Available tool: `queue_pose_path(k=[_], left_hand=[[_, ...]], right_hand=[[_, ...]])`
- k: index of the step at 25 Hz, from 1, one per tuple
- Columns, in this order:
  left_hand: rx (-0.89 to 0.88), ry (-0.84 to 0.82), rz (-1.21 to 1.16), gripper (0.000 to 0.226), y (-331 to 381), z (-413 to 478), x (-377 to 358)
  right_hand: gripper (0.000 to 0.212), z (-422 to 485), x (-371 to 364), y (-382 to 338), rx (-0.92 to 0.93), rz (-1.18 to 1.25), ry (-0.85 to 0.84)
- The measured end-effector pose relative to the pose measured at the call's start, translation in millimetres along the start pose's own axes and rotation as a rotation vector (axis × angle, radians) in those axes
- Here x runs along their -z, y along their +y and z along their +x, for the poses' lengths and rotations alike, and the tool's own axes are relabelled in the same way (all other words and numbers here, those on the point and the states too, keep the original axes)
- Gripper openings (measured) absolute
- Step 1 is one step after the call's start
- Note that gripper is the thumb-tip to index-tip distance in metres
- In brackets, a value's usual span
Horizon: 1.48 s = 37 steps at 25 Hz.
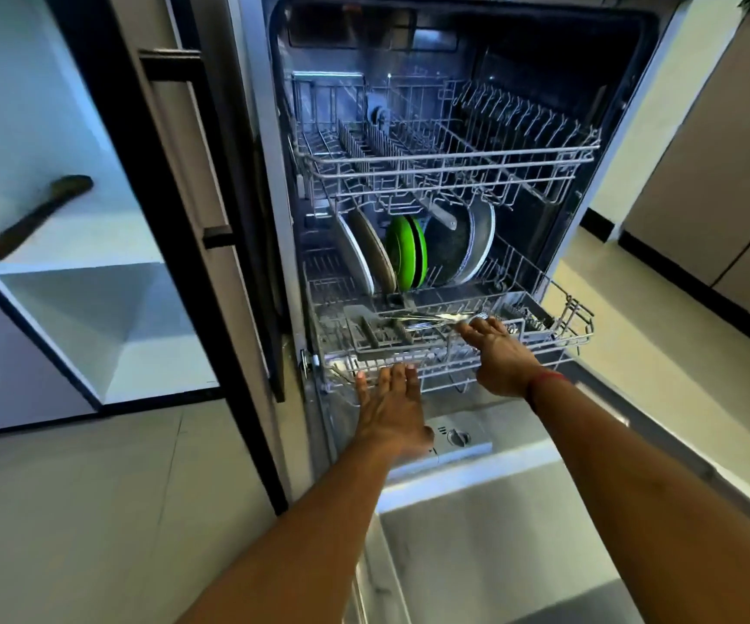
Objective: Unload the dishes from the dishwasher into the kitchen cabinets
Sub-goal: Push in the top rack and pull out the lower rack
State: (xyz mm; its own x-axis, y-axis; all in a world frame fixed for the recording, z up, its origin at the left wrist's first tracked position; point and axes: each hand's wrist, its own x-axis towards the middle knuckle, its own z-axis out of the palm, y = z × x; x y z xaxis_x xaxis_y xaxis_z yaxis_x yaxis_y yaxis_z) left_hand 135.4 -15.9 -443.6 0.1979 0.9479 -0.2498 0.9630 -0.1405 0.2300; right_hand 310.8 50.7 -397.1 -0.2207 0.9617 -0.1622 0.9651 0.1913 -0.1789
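Note:
The dishwasher stands open with its lower rack [557, 340] pulled partway out. Upright in that rack are two pale plates [370, 254], a green plate [404, 252] and a dark pan [463, 245]. Cutlery [427, 319] lies across the grey basket [382, 335] at the rack's front. My left hand [391, 403] has its fingers straight, the fingertips touching the rack's front rim. My right hand [497, 353] reaches over the basket and its fingers pinch the end of the cutlery. The upper rack [454, 159] holds nothing I can see.
The lowered dishwasher door [499, 511] fills the space below my arms. To the left an open cabinet [94, 308] shows pale shelves, with a dark utensil [35, 218] on the upper shelf. Beige cabinet fronts [724, 173] line the right side past a strip of floor.

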Motion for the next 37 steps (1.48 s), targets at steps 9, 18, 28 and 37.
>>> queue_pose_path(k=[9, 18, 28, 37], left_hand=[[-0.058, 0.025, 0.002, 0.102, 33, -82, -6], [-0.131, -0.005, 0.030, 0.100, 53, -143, -38], [-0.216, -0.105, 0.032, 0.099, 58, -187, -96], [-0.246, -0.068, 0.095, 0.105, 71, -219, -119]], right_hand=[[0.089, -81, 6, 3, -0.035, -0.028, 0.027], [0.092, -164, -10, 6, -0.062, -0.065, 0.032], [0.091, -236, -63, 9, -0.162, 0.031, 0.015], [0.093, -273, -82, 15, -0.183, 0.149, 0.115]])
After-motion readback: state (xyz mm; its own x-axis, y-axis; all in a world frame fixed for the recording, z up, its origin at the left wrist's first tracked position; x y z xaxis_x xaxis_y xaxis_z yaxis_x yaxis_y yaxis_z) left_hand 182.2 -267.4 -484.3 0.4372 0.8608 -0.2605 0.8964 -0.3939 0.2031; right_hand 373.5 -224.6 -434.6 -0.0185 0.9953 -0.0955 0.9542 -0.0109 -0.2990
